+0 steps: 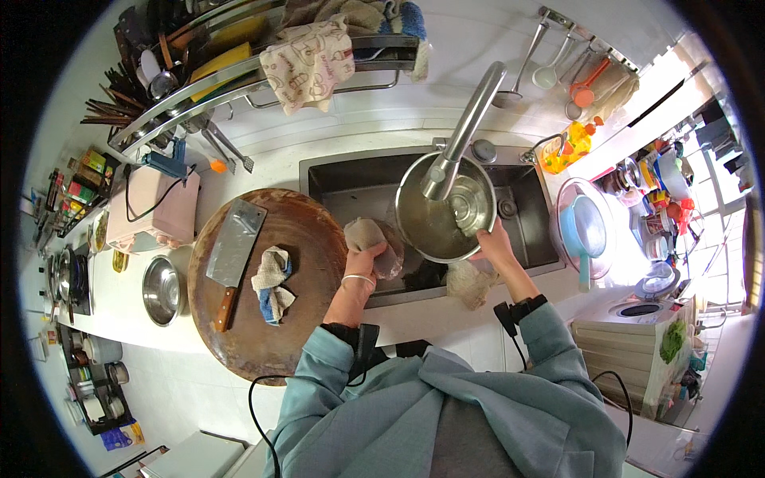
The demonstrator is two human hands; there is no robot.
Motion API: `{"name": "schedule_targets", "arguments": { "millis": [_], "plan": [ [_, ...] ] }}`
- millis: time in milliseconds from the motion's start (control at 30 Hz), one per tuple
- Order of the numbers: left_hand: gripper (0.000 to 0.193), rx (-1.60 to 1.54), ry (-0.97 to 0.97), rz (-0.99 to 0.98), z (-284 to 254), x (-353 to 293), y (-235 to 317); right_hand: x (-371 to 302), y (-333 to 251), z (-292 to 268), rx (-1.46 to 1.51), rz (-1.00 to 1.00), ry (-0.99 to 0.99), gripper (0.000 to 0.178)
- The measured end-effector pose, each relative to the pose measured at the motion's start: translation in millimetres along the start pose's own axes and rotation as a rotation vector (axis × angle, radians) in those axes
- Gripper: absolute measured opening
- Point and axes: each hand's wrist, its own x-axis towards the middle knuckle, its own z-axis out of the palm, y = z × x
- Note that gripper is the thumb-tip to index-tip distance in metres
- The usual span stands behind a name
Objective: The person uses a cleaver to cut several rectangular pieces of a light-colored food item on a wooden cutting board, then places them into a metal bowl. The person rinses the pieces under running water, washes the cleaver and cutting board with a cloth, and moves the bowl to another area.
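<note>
My right hand (496, 245) grips the near right rim of a round steel bowl (409, 231), which I hold over the sink. Above it hangs the spout of the faucet (466, 131), and water lies in the bowl. My left hand (361, 267) is closed around a beige rounded bundle (364, 233) at the sink's left edge. Beside that bundle is a brownish, shiny, see-through wrapping (390, 253); whether the two are one thing I cannot tell. A pale crumpled cloth (470, 284) drapes over the sink's front edge, below my right hand.
Left of the sink (526, 255), a round wooden chopping board (311, 327) carries a cleaver (236, 243) and a folded cloth (272, 283). A steel bowl (163, 291) stands farther left. Right of the sink are a blue strainer (586, 227) and a yellow bottle (569, 151).
</note>
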Motion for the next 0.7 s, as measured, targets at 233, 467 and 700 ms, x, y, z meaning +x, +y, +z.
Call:
{"name": "schedule_targets", "arguments": {
  "millis": [233, 467, 700],
  "plan": [
    [0.055, -0.007, 0.016, -0.058, -10.7, 0.0, -7.4, 32.1, -20.7, 39.0, -0.464, -0.135, 0.086, 0.077],
    [0.049, 0.027, 0.057, -0.05, -5.4, -4.5, -6.9, 42.2, -17.8, 60.3, -0.705, -0.567, 0.152, 0.076],
    [0.051, 0.073, 0.071, -0.095, 12.0, 8.3, -9.3, 27.9, -6.6, 70.3, -0.686, -0.535, 0.097, 0.074]
  ]
}}
